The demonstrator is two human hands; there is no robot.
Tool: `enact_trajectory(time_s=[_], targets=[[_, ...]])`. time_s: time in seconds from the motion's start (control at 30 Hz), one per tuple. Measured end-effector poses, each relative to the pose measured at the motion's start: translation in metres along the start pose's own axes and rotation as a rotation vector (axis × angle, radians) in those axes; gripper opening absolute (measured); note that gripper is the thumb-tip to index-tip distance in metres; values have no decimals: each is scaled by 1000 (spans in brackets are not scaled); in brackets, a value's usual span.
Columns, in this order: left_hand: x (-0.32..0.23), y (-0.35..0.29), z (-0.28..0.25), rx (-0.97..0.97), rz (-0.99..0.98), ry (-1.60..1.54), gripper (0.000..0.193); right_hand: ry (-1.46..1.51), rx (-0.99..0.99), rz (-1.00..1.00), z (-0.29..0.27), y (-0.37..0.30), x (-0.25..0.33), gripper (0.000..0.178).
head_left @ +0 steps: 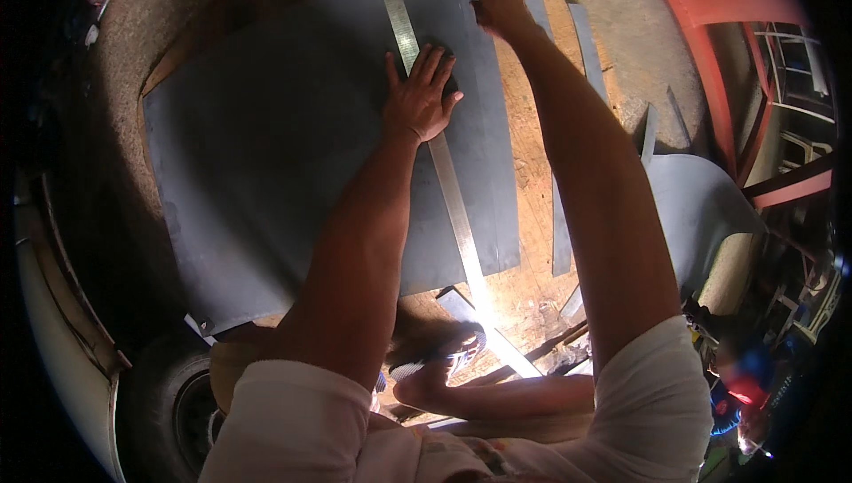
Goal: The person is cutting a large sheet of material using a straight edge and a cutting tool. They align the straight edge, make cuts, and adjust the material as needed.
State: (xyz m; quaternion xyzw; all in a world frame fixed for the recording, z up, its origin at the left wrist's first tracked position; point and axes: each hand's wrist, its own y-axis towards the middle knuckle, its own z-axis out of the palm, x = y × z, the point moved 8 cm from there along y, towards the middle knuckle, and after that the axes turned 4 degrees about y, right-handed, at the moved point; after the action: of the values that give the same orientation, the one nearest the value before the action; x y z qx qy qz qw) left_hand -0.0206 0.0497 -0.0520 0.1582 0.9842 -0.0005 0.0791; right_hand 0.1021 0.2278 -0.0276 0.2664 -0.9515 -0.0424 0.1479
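Note:
A large dark grey flat sheet [266, 146] lies in front of me. Across it runs a long, shiny metal straightedge [454, 208], slanting from the far edge to past the near edge. My left hand [422, 97] presses flat on the straightedge, fingers spread, with the palm covering part of it. At the sheet's far right corner is my right hand [504, 11], its fingers bent together. Whatever those fingers hold, if anything, is too small and dark to make out.
Under the sheet is a wooden board [534, 190]. Narrow grey strips [561, 234] lie on the right, beside a curved grey sheet [697, 208]. A red metal frame [701, 48] stands at far right. Near left is a tyre [164, 399]; a sandalled foot [444, 359] rests near the straightedge.

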Motion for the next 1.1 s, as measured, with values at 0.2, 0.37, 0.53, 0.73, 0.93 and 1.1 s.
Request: enact_trajectory(time_s=[0.2,0.37,0.53,0.73,0.93,1.1], targets=[[7,1,-1,65,-20,14,63,-166,239,71,37,59,-20,46],[6,5,2,96,-23,12,64,-93,236,147,53,71,-42,44],[12,2,3,104,-40,17,65,-85,-13,-153,46,74,-26,36],[-3,12,3,59,-19,-12,67,8,-99,-140,44,61,-63,14],[8,3,-3,56,-57,32,67,67,-312,54,-37,9,14,28],[4,4,3,-14,-33,57,66,-41,-243,-99,-81,-65,53,29]])
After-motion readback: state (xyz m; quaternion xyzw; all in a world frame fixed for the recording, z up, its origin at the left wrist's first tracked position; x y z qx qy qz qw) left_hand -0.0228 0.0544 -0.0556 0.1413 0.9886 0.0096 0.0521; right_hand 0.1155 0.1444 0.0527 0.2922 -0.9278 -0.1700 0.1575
